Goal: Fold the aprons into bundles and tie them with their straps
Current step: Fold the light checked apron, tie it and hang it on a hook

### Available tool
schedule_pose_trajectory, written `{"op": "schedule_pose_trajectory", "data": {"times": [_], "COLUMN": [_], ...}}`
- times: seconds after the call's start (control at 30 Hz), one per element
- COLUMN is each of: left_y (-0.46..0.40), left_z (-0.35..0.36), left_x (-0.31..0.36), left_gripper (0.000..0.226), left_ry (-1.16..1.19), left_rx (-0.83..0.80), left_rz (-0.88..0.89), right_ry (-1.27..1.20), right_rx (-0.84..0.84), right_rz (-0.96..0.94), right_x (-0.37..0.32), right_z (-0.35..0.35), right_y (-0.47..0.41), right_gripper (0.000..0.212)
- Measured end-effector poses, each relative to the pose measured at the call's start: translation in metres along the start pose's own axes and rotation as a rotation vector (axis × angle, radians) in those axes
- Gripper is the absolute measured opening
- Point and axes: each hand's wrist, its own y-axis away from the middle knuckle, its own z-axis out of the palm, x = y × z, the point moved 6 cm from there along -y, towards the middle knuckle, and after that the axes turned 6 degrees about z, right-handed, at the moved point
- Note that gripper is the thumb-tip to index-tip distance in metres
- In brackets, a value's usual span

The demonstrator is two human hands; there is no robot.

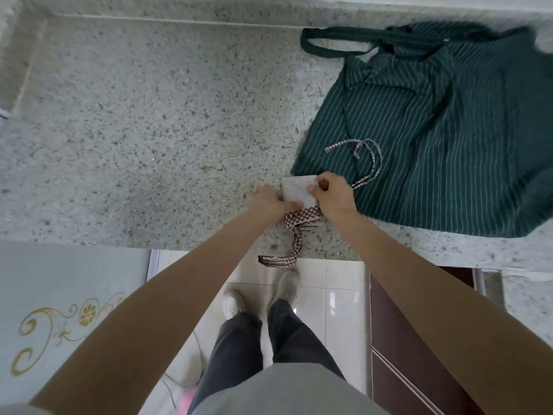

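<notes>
Two aprons are seen on one speckled counter [149, 130]: a green striped apron [443, 130] spread at the right, and a small checked bundle [300, 191] at the near edge, gripped by both hands, left hand [270, 203] and right hand [333, 194], fingers curled round it.

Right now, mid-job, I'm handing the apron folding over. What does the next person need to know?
Left hand: grips the left side of the checked apron bundle.
Right hand: pinches its right side.
The bundle lies folded small near the front edge of the granite counter. One checked strap trails loose over the green striped apron; another hangs over the counter edge.
Done: checked apron folded into a bundle.
Left: wrap and tie its straps; the green apron lies spread at the right, not yet folded or tied.
</notes>
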Motion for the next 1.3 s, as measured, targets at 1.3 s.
{"op": "schedule_pose_trajectory", "data": {"times": [1.3], "left_y": [0.09], "left_z": [-0.217], "left_x": [0.148], "left_gripper": [0.04], "left_ry": [-0.047], "left_rx": [0.603], "left_rz": [0.61], "right_ry": [0.095], "right_rx": [-0.081], "right_rz": [-0.434], "right_x": [-0.211], "right_z": [-0.088], "right_y": [0.063], "right_gripper": [0.006]}}
